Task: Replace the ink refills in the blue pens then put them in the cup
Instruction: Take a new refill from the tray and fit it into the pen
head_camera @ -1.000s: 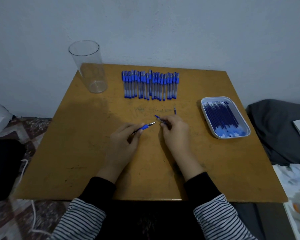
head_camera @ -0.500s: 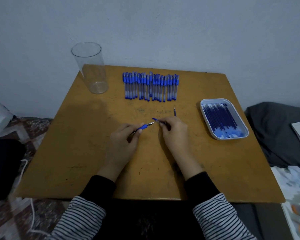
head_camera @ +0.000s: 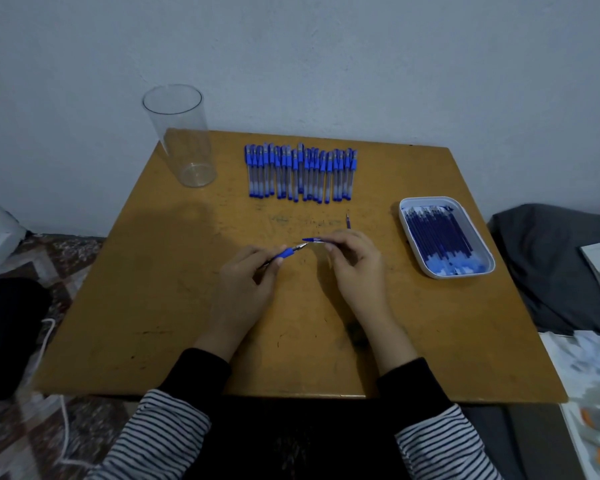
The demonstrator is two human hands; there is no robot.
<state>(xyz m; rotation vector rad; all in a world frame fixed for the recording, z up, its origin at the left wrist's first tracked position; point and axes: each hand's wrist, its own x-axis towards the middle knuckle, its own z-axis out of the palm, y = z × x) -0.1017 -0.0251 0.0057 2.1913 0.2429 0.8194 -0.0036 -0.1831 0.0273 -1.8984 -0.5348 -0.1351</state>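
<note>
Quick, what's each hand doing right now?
Left hand: grips the pen.
Right hand: pinches a blue-tipped pen part.

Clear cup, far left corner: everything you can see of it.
The cup is a tall clear cylinder, glass or plastic by its look, upright, open on top, nothing visible inside. It stands on the yellow-brown table at its far left corner, apart from the row of pens to its right. Only the table touches it.
</note>
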